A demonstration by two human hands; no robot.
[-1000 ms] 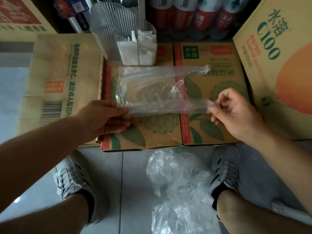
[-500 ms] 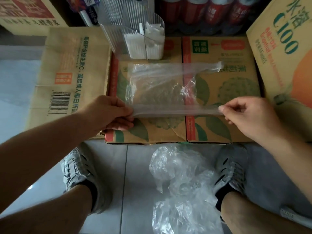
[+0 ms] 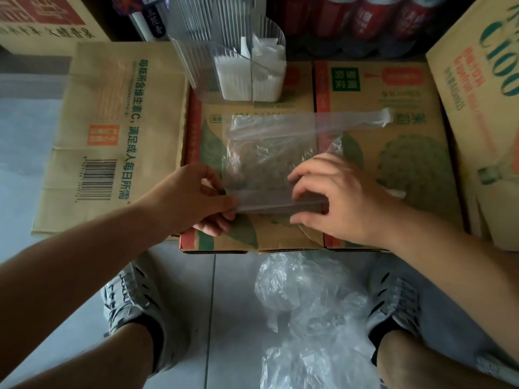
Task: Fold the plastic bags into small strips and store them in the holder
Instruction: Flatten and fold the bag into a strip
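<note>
On the box [image 3: 393, 88], just before the holder [image 3: 224, 66], the bag [image 3: 266, 153] is lying flat, its near edge folding over. The left hand [image 3: 193, 203] is pinching the fold's end. The right hand [image 3: 337, 197], having slid inward, is gripping its middle, so creasing is beginning.

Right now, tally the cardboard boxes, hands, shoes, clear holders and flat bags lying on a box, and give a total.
Cardboard boxes: 4
Hands: 2, the left hand and the right hand
Shoes: 2
Clear holder: 1
Flat plastic bag: 1
Total: 10
</note>
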